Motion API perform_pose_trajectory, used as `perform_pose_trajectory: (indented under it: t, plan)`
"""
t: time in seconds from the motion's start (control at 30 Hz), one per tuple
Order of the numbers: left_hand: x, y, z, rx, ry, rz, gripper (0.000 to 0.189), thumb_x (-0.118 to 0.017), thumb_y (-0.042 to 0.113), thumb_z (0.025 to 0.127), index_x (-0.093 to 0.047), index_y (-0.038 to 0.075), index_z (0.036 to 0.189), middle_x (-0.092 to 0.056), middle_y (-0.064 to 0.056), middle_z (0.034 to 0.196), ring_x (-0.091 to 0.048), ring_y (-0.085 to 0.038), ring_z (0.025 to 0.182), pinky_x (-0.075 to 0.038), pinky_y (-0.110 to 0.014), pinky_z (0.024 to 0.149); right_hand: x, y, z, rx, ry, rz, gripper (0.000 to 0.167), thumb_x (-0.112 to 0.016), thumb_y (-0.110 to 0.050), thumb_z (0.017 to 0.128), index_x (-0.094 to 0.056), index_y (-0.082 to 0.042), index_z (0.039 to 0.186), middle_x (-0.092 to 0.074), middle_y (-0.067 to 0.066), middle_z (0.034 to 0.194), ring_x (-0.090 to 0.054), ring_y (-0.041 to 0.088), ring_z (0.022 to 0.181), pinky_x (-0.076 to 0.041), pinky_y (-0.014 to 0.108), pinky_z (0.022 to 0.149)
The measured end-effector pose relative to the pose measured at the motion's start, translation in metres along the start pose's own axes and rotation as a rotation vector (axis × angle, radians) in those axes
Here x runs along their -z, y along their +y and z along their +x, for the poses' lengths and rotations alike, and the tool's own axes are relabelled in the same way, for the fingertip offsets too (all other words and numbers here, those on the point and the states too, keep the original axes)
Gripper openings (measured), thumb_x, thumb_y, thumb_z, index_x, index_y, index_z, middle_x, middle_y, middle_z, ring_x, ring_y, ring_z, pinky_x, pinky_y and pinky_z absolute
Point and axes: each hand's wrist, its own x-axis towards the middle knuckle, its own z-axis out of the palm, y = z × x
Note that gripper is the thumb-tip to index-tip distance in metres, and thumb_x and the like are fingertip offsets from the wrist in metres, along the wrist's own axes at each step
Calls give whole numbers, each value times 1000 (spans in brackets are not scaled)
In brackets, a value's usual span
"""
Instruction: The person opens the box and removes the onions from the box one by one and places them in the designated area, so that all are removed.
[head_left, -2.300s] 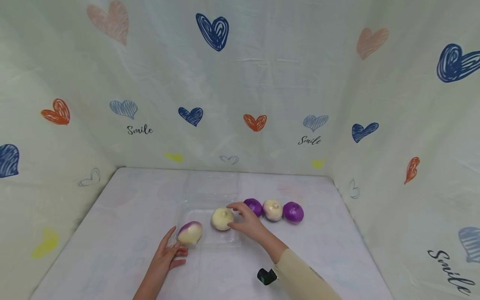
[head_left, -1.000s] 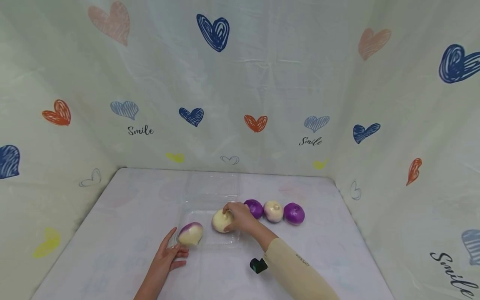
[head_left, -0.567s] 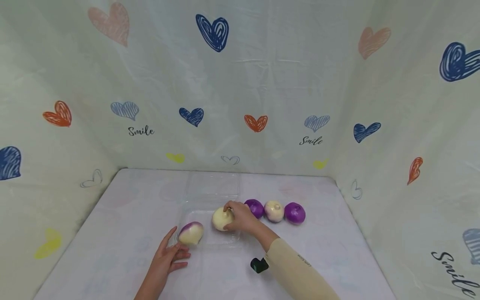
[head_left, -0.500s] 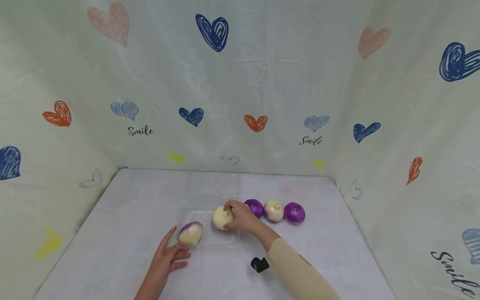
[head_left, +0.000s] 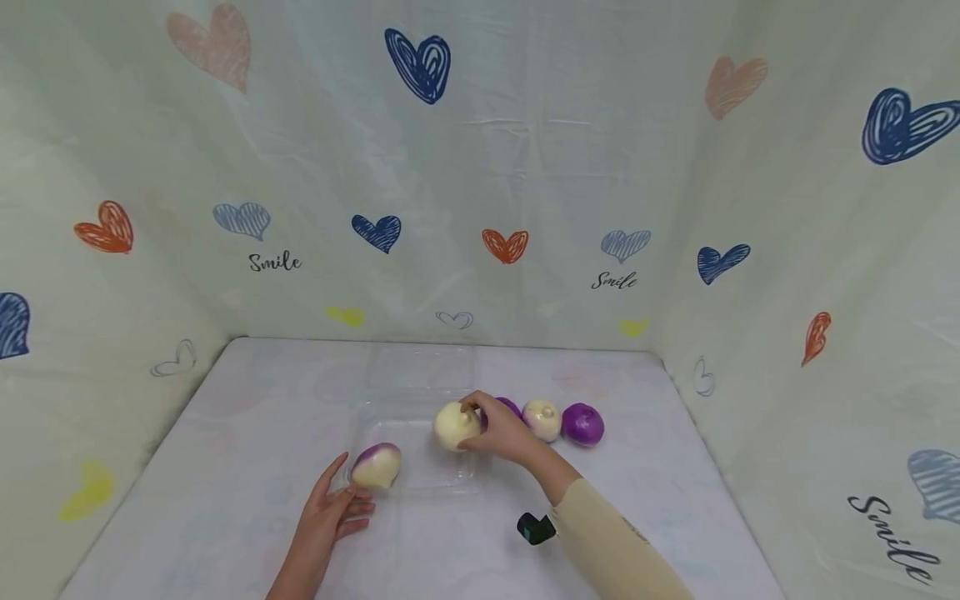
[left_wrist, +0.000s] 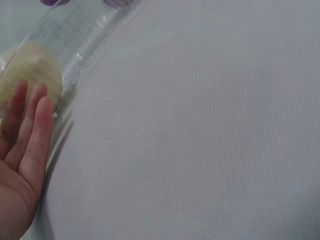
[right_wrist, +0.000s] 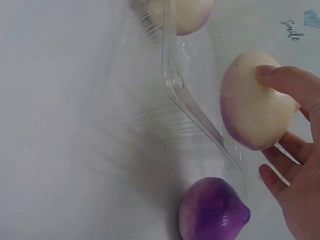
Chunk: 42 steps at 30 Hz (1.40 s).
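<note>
My right hand [head_left: 508, 432] grips a cream-coloured turnip [head_left: 452, 428] between thumb and fingers. In the right wrist view this turnip [right_wrist: 250, 107], purple on one side, appears raised beside the rim of a clear plastic container [right_wrist: 192, 115]. A second cream and purple turnip [head_left: 378, 467] sits in the container's front left corner. My left hand [head_left: 318, 521] lies at that corner with extended fingers. In the left wrist view the fingers [left_wrist: 42, 125] reach along the container's wall, in front of the turnip [left_wrist: 42, 65]; whether they touch the wall I cannot tell.
Right of the container stand a partly hidden purple turnip [head_left: 510, 407], a cream turnip [head_left: 542, 420] and another purple turnip [head_left: 582, 425] in a row. The container's clear lid [head_left: 420, 367] lies folded back. A small black device [head_left: 535, 528] is at the right sleeve.
Earlier the right hand's fingers came round the cream turnip in the container. Now hand and turnip have shifted up and to the right. The left hand has stayed put.
</note>
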Motion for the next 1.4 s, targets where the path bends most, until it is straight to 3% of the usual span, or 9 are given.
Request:
perform_pose_trajectory:
  t: [0.17,0.33,0.5,0.73,0.97,1.1,1.3,1.4]
  plan:
    - [0,0,3,15,32,4,63,-57,19,100,-24,17,153,-70,-14,94,-70,-20,81,-58,-33,69,8,1,-7,-16,16,17,50,-86,-14,73,-56,-11,113,-59,6,126,-50,25,124,-38,43,105]
    - [0,0,6,38,69,20,67,-61,10,96,-25,19,153,-71,-11,88,-70,-19,77,-57,-31,66,16,4,-15,-32,31,25,50,-86,-13,74,-56,-11,113,-58,7,130,-48,28,127,-37,47,107]
    - [-2,4,6,16,95,67,70,-62,0,93,-28,15,152,-72,-11,86,-71,-19,74,-57,-29,62,23,9,-22,-41,52,20,50,-86,-11,73,-55,-11,112,-58,10,131,-48,31,128,-36,48,107]
    - [-3,6,8,-3,98,127,72,-66,-2,90,-30,11,151,-73,-8,83,-70,-16,72,-56,-27,60,38,15,-33,-96,90,39,47,-85,-9,74,-53,-11,109,-57,10,132,-50,32,124,-41,50,103]
    - [-2,9,8,2,106,163,73,-67,0,90,-29,8,151,-73,-13,87,-71,-17,75,-56,-27,60,55,23,-45,-155,161,50,46,-86,-9,73,-55,-12,107,-58,8,131,-50,32,120,-43,51,99]
    - [0,9,8,21,122,164,73,-68,1,90,-30,10,151,-73,-11,86,-71,-16,75,-56,-27,61,67,30,-53,-153,180,50,46,-85,-8,73,-55,-10,107,-57,10,131,-50,32,121,-40,53,99]
    - [3,12,6,22,127,158,73,-69,2,90,-31,12,151,-74,-6,85,-71,-14,76,-56,-26,63,86,45,-66,-145,217,-5,47,-85,-8,74,-54,-7,110,-58,11,125,-54,29,103,-46,50,88]
    - [5,12,5,17,131,162,73,-69,3,90,-31,11,152,-74,-7,85,-71,-13,76,-56,-26,63,95,52,-72,-129,239,-17,47,-84,-5,74,-54,-4,110,-57,16,126,-54,34,108,-45,55,92]
